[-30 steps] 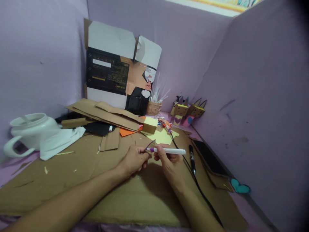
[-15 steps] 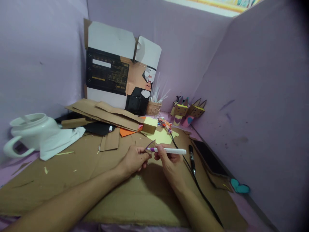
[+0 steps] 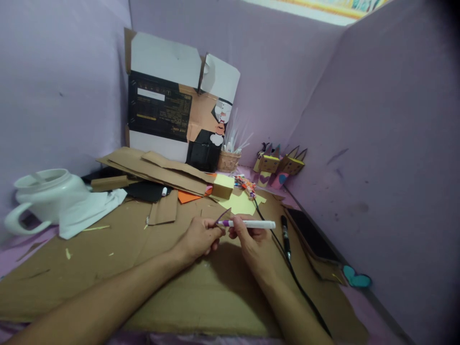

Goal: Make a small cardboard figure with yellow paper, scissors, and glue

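My right hand (image 3: 251, 235) grips a white marker (image 3: 258, 224) with a purple end, which points left. The marker's tip touches or nearly touches a small pointed cardboard piece (image 3: 224, 214) with a purple edge. Pinched around that piece is my left hand (image 3: 201, 237), whose fingers hide its lower part. Both hands are over a large cardboard sheet (image 3: 172, 302) that covers the table. To the right of my right hand lies a black pen (image 3: 285, 235), beside a black cable (image 3: 294, 275).
A white teapot-like pot (image 3: 50, 191) stands at left by a white cloth (image 3: 89, 211). Cardboard pieces (image 3: 161, 170) and a small yellow-topped box (image 3: 223, 186) lie behind my hands. Cardboard figures (image 3: 269, 165) stand at back right. A dark phone-like slab (image 3: 314, 235) lies along the right wall.
The marker and my right hand have shifted very slightly left. My left hand keeps its hold on the cardboard piece, and nothing else has visibly moved.
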`<state>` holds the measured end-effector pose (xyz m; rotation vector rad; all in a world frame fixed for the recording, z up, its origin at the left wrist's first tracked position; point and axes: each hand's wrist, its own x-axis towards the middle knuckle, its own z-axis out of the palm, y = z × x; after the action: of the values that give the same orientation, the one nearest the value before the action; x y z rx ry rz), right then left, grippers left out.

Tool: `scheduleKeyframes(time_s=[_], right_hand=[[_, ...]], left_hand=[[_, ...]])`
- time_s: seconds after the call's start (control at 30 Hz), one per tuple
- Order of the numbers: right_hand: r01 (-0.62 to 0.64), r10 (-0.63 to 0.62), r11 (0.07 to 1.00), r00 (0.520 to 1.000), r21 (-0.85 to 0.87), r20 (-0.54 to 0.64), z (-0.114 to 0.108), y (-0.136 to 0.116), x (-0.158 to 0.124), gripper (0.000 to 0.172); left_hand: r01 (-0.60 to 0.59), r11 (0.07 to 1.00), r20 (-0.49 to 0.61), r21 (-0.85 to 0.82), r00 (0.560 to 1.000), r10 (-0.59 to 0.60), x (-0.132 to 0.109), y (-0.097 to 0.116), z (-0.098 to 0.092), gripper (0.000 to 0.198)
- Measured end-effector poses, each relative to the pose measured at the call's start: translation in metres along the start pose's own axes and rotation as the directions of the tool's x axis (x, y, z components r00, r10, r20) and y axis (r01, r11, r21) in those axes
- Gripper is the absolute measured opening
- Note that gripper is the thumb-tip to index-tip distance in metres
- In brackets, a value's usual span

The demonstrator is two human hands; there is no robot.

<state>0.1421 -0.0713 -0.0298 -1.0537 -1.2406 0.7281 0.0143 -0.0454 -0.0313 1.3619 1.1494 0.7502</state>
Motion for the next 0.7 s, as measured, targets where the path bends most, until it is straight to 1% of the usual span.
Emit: scheduleKeyframes(time_s=[0.1, 0.23, 0.3, 0.37, 0.43, 0.5, 0.53, 0.6, 0.7], right_hand=[[-0.005, 0.005, 1.000, 0.999, 0.002, -0.034, 0.000, 0.001, 0.001, 0.025], [-0.032, 0.031, 0.999, 0.999, 0.024, 0.024, 0.002, 0.002, 0.000, 0.025], [-0.042, 0.040, 0.998, 0.999, 0.045, 0.032, 0.002, 0.002, -0.001, 0.026], [-0.025, 0.026, 0.996, 1.000, 0.084, -0.012, 0.001, 0.002, 0.000, 0.025], [-0.010, 0.023, 0.992, 0.995, 0.126, -0.101, -0.001, 0.003, 0.002, 0.025], [-0.027, 0.056, 0.988, 0.980, 0.149, -0.189, -0.004, 0.004, 0.005, 0.028], [-0.051, 0.084, 0.986, 0.974, 0.156, -0.211, -0.005, 0.005, 0.007, 0.030], [-0.119, 0.152, 0.976, 0.971, 0.180, -0.184, -0.006, 0.006, 0.009, 0.032], [-0.220, 0.232, 0.949, 0.972, 0.225, -0.030, -0.004, 0.005, 0.010, 0.033]], left_hand=[[-0.002, 1.000, 0.003, -0.004, 1.000, 0.002, 0.000, -0.001, 0.000, 0.016], [-0.008, 1.000, 0.010, -0.005, 1.000, 0.008, 0.001, -0.001, 0.000, 0.019], [-0.010, 1.000, 0.010, -0.003, 1.000, 0.010, 0.001, 0.000, 0.000, 0.019], [-0.008, 1.000, -0.002, -0.004, 1.000, 0.008, 0.000, 0.001, 0.000, 0.019], [-0.005, 1.000, -0.015, -0.006, 1.000, 0.005, -0.001, 0.003, 0.000, 0.022], [-0.006, 1.000, -0.021, -0.007, 1.000, 0.006, -0.002, 0.004, 0.001, 0.025], [-0.008, 1.000, -0.021, -0.009, 1.000, 0.008, -0.003, 0.004, 0.000, 0.026], [-0.011, 1.000, -0.011, -0.019, 1.000, 0.011, -0.004, 0.005, 0.000, 0.026], [-0.002, 1.000, 0.024, -0.024, 1.000, 0.002, -0.006, 0.004, -0.001, 0.025]])
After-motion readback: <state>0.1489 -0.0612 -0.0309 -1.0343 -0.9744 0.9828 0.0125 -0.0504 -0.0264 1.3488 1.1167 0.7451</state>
